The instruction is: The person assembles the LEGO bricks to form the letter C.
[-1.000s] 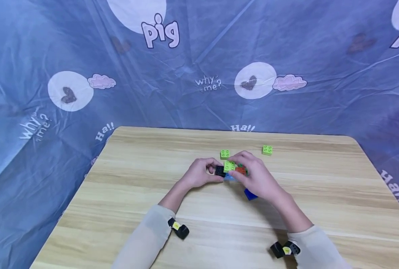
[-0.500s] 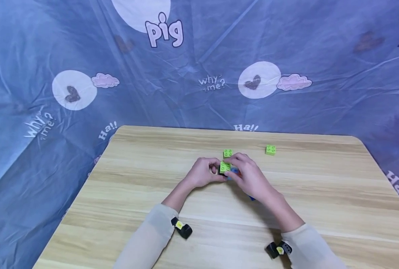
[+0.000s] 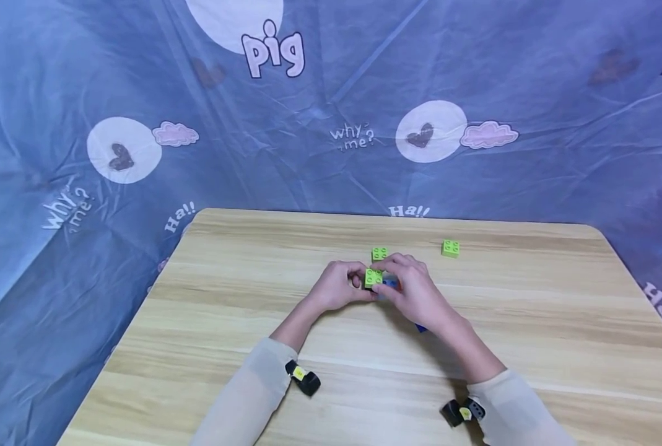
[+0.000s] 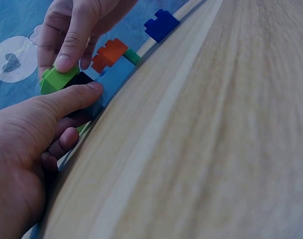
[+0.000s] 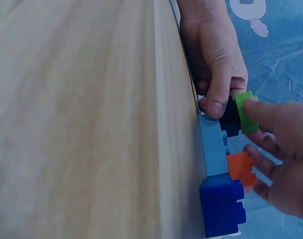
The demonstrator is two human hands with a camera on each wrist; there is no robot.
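My left hand (image 3: 339,288) grips the left end of a small build of toy bricks, its thumb against the light blue brick (image 4: 116,74). A black brick (image 5: 231,120) rises from that end. On top of the black brick sits a lime green brick (image 3: 373,278), pinched between thumb and fingers of my right hand (image 3: 417,294). Farther along the light blue brick stands an orange brick (image 5: 241,168). Part of a darker green brick (image 4: 133,56) shows behind the far end. In the head view, my right hand hides much of the build.
A loose dark blue brick (image 5: 221,206) lies on the wooden table (image 3: 225,279), partly under my right hand in the head view. Behind the build is another lime green brick (image 3: 379,254), with one more lime brick (image 3: 450,248) farther right. Printed blue cloth (image 3: 308,155) hangs behind the table.
My right hand has moved the lime green brick left, from above the light blue brick onto the black one. The left hand keeps its grip. Over the last half second, little differs.
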